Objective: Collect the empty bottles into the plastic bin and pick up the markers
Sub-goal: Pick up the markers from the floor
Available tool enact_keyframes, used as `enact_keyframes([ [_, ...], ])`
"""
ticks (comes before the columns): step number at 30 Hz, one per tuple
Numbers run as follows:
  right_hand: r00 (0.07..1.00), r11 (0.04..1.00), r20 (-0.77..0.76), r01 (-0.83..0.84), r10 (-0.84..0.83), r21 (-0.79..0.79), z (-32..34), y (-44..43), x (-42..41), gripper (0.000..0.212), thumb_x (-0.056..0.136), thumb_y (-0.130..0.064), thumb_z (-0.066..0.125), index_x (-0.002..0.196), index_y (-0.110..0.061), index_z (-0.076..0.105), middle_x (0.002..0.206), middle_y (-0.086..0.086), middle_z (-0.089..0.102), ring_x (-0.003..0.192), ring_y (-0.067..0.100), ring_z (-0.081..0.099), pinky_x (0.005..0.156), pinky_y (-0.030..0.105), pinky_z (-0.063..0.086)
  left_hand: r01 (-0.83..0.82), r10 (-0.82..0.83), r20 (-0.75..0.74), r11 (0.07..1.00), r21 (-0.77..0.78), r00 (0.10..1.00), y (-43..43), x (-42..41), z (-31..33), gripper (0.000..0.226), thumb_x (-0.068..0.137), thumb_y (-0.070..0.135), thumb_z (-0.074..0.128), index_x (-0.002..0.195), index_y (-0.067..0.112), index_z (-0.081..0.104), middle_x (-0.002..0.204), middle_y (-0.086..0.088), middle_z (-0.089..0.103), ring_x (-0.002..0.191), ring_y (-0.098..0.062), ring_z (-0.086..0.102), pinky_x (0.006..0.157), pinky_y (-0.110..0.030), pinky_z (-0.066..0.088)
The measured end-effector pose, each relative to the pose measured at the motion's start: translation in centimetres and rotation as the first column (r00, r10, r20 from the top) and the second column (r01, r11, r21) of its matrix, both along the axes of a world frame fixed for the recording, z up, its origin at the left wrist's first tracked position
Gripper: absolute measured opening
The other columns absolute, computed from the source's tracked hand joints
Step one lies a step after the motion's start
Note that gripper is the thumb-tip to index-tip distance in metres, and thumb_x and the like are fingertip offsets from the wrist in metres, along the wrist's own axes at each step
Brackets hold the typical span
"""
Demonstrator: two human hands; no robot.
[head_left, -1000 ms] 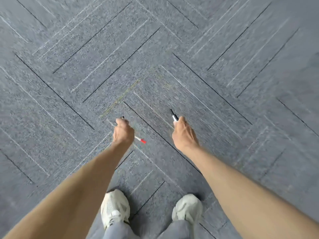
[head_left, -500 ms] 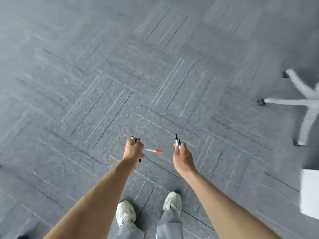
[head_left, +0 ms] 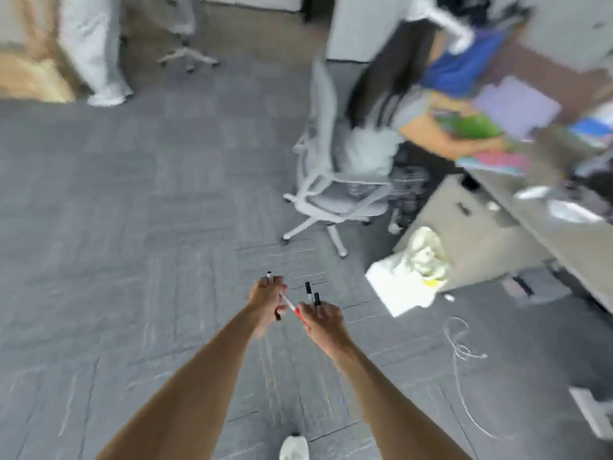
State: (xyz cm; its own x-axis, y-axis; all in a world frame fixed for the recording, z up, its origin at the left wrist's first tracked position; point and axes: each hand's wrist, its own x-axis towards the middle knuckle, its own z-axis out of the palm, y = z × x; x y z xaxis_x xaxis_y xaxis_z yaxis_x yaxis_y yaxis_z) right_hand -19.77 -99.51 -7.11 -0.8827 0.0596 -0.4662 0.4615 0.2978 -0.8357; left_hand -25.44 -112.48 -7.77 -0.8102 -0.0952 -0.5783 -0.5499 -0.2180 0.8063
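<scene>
Over the near floor (head_left: 132,277), left hand (head_left: 266,297) grips a black marker (head_left: 269,276) and a red marker (head_left: 292,307) slanting near-right, cap at the right hand (head_left: 326,323), whose fingers (head_left: 313,313) grip two black markers (head_left: 308,290) pointing far.

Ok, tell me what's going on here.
A person stands on grey carpet with markers in both hands. The left grip holds a red-capped marker and a second, dark-tipped marker. The right grip holds two black-capped markers upright. The red cap ends right beside the right grip. An office chair and a blurred white bin are ahead to the right. No bottles can be made out.
</scene>
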Motion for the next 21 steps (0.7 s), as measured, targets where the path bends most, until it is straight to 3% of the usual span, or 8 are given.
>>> enact_keyframes([
  [3, 0.961, 0.967, -0.134, 0.250, -0.242, 0.045, 2.9, 7.2, 0.7, 0.037, 0.093, -0.031, 0.064, 0.059, -0.020, 0.056, 0.046, -0.007, 0.052, 0.040, 0.002, 0.047, 0.050, 0.027, 0.037, 0.158, -0.153, -0.053, 0.981, 0.108, 0.987, 8.6, -0.4, 4.1, 0.029, 0.102, 0.004, 0.039, 0.074, 0.011, 0.041, 0.067, -0.006, 0.041, 0.030, -0.003, 0.028, 0.035, -0.011, 0.022],
  [8, 0.822, 0.840, -0.184, 0.540, -0.539, -0.051, 6.3, 22.1, 3.9, 0.029, 0.099, -0.025, 0.055, 0.072, -0.016, 0.060, 0.055, -0.005, 0.052, 0.051, 0.013, 0.046, 0.052, 0.028, 0.035, 0.436, -0.431, -0.089, 0.898, 0.056, 0.898, 23.6, 0.0, 9.1, 0.018, 0.103, 0.010, 0.039, 0.087, 0.007, 0.047, 0.079, -0.008, 0.051, 0.053, -0.011, 0.030, 0.032, -0.017, 0.027],
  [11, 0.732, 0.760, -0.219, 0.643, -0.645, -0.092, 8.2, 31.4, 5.5, 0.023, 0.101, -0.019, 0.052, 0.082, -0.009, 0.057, 0.059, -0.003, 0.049, 0.050, 0.008, 0.043, 0.044, 0.017, 0.033, 0.574, -0.572, -0.124, 0.819, -0.030, 0.811, 32.7, 0.1, 11.9, 0.019, 0.103, 0.012, 0.041, 0.085, 0.009, 0.048, 0.079, -0.006, 0.051, 0.052, -0.011, 0.033, 0.038, -0.019, 0.025],
  [15, 0.602, 0.638, -0.274, 0.768, -0.750, -0.059, 9.3, 43.1, 7.3, 0.029, 0.097, -0.032, 0.057, 0.071, -0.018, 0.058, 0.061, -0.005, 0.052, 0.052, 0.010, 0.046, 0.058, 0.029, 0.037, 0.682, -0.698, -0.191, 0.716, -0.151, 0.690, 44.7, 0.1, 14.0, 0.025, 0.101, 0.013, 0.043, 0.078, 0.010, 0.051, 0.072, -0.004, 0.047, 0.045, -0.012, 0.035, 0.035, -0.019, 0.024],
  [18, 0.525, 0.561, -0.307, 0.827, -0.794, -0.034, 9.7, 50.0, 9.4, 0.032, 0.093, -0.039, 0.056, 0.070, -0.018, 0.056, 0.058, -0.005, 0.050, 0.057, 0.018, 0.046, 0.063, 0.034, 0.037, 0.728, -0.751, -0.221, 0.659, -0.193, 0.622, 53.2, 0.7, 14.5, 0.026, 0.100, 0.016, 0.044, 0.075, 0.014, 0.049, 0.067, -0.002, 0.045, 0.029, -0.007, 0.036, 0.038, -0.016, 0.024],
  [21, 0.457, 0.480, -0.309, 0.877, -0.834, 0.001, 9.7, 56.0, 11.6, 0.033, 0.087, -0.047, 0.053, 0.069, -0.019, 0.053, 0.058, -0.005, 0.050, 0.061, 0.020, 0.047, 0.061, 0.033, 0.036, 0.765, -0.784, -0.230, 0.617, -0.186, 0.577, 60.9, 2.1, 15.2, 0.025, 0.102, 0.015, 0.039, 0.079, 0.016, 0.048, 0.062, -0.001, 0.040, 0.038, -0.007, 0.048, 0.047, -0.020, 0.033],
])
